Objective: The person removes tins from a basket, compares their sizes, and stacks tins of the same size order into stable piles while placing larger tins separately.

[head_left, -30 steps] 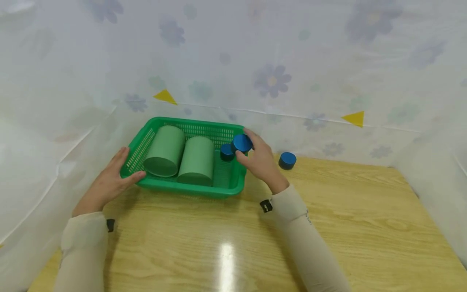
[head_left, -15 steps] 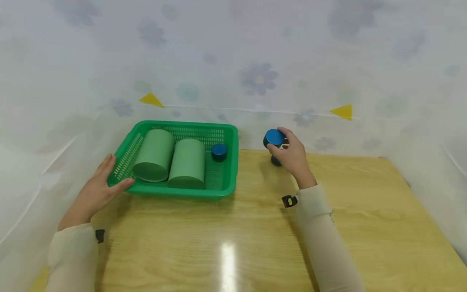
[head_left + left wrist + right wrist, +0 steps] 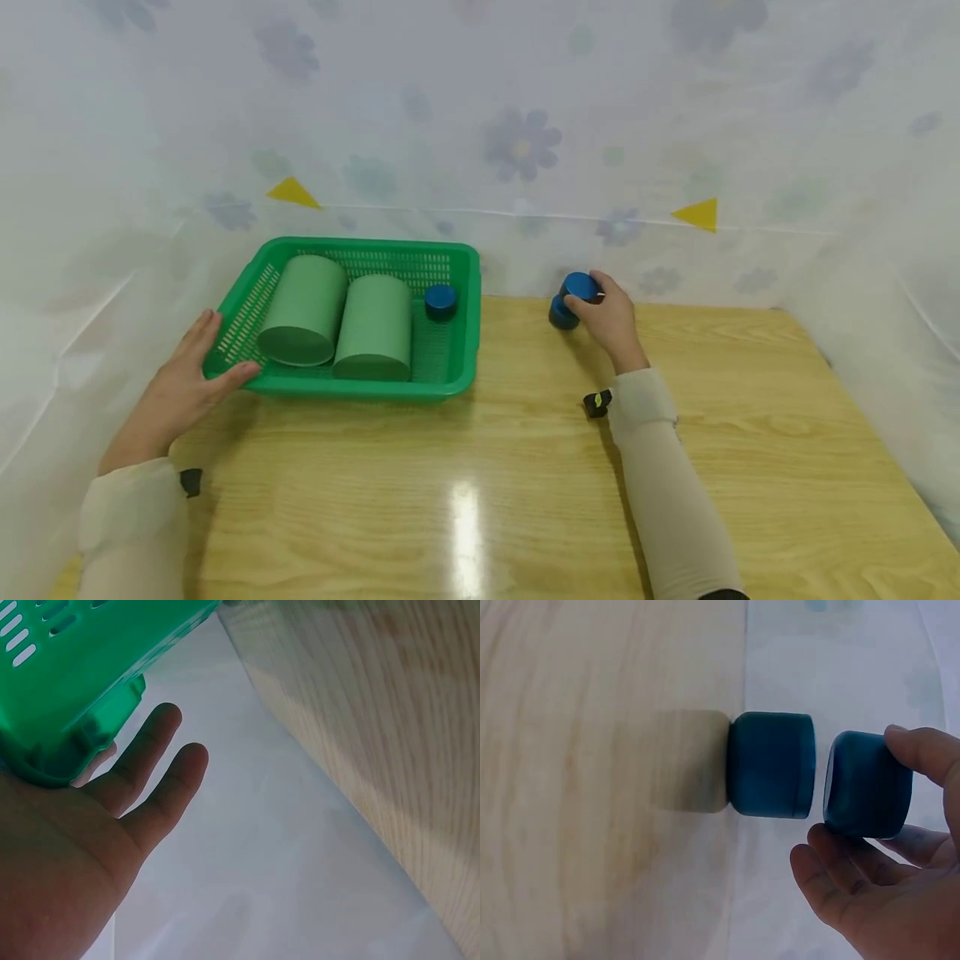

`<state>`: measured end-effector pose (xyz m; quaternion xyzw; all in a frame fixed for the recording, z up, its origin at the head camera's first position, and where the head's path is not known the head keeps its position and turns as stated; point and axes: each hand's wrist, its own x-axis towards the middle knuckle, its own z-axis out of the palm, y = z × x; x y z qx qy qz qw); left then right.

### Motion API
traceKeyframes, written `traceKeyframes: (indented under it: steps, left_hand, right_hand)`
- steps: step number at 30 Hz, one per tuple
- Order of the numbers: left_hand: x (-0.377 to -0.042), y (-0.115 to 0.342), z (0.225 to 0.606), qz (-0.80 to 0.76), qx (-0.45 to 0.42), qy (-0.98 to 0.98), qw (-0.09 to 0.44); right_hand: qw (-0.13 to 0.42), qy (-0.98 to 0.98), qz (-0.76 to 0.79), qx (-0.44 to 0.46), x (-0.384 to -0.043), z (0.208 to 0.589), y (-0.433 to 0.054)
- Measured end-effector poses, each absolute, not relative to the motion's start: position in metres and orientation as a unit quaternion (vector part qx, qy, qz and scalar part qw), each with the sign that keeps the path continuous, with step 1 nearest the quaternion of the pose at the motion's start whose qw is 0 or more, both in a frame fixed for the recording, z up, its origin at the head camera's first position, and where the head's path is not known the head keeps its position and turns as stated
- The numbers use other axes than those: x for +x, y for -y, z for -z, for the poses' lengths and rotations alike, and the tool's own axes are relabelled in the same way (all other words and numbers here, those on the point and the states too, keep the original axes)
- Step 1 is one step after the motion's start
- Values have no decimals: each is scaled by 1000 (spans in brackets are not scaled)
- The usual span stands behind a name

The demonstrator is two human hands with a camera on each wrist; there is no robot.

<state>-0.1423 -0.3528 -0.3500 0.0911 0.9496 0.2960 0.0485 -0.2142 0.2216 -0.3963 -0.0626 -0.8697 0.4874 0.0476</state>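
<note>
My right hand (image 3: 611, 325) pinches a small blue cylinder (image 3: 866, 785) between thumb and fingers. Just below it, a matching blue cylinder (image 3: 769, 766) stands on the table by the wall; a narrow gap separates the two in the right wrist view. At the left, my left hand (image 3: 167, 402) touches the near left corner of a green plastic basket (image 3: 360, 387), thumb over the rim and fingers extended along the outside. Inside the basket, two large light green cylinders (image 3: 303, 310) lie on their sides, with a third blue cylinder (image 3: 441, 302) to their right.
Pale floral sheeting (image 3: 420, 142) hangs behind the wooden table (image 3: 525, 483) and along both sides. Two yellow triangles (image 3: 696, 215) mark the back sheet. The table stretches in front of the basket and to the right of my right arm.
My right hand has carried its blue cylinder from the basket's right rim rightward, then down over the cylinder standing on the table. My left hand has stayed at the basket's corner.
</note>
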Motion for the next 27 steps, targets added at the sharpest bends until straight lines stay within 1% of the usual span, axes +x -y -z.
traceKeyframes:
  steps: [6,12,17,19,24,27]
  left_hand:
    - [-140,354,352,-291,94,-951,46]
    - [-143,353,349,-288,95,-952,44]
    - [-143,352,348,-290,94,-951,47]
    - [-143,352,348,-292,94,-951,46]
    - [-143,352,348,-296,95,-949,46]
    - [-143,352,349,-296,93,-950,47]
  right_hand:
    - [25,874,-481,-68,-217,405,-221]
    - [31,873,-483,-60,-217,403,-220]
    - [21,871,-488,-55,-217,403,-219]
    - [10,874,-484,-52,-218,403,-218]
    - [-39,887,-458,-52,-219,406,-218]
    - [-49,891,-448,-55,-221,408,-218]
